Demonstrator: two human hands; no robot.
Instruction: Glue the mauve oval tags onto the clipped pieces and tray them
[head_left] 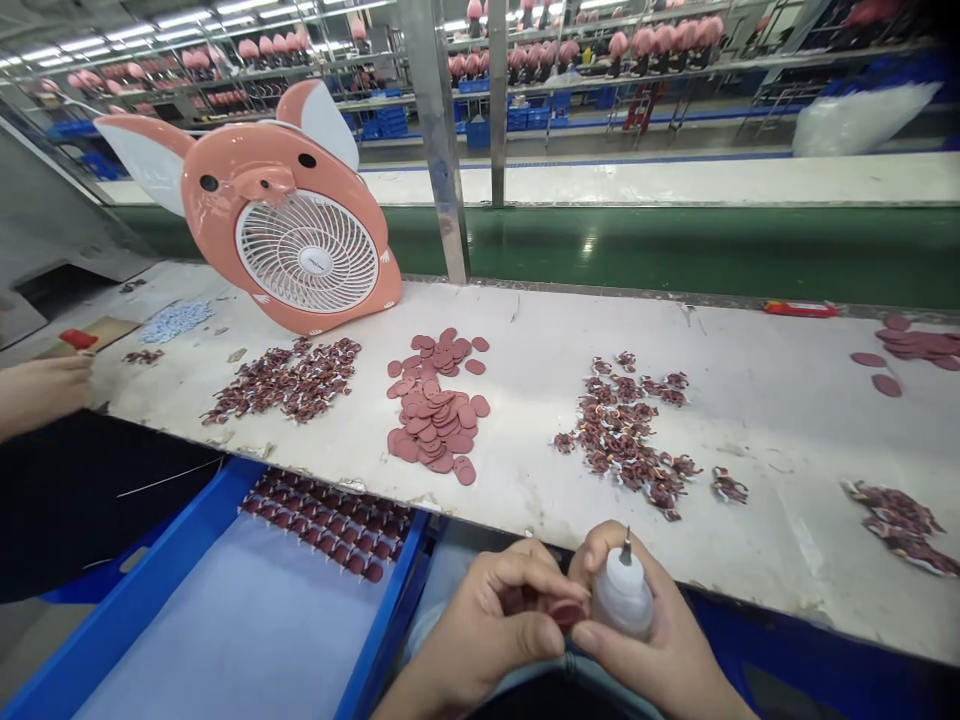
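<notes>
Low at the table's front edge, my left hand (506, 610) pinches a small dark red disc (567, 612). Close beside it, my right hand (660, 625) is wrapped round a white squeeze bottle (624, 595) whose thin metal needle tip points up. The fingers of both hands nearly meet around the disc. Ahead on the table lies a pile of flat, dark red oval discs (431, 420). To its right is a heap of small dark red figure-like parts (622, 430), and a similar heap (289, 380) lies to its left.
A pink animal-shaped fan (300, 210) stands at the back left. Below the table's edge, a blue crate (187, 640) holds rows of finished-looking red parts (330, 520). At far left another person's hand (45, 395) reaches in. A red cutter-like tool (799, 309) lies near the back edge.
</notes>
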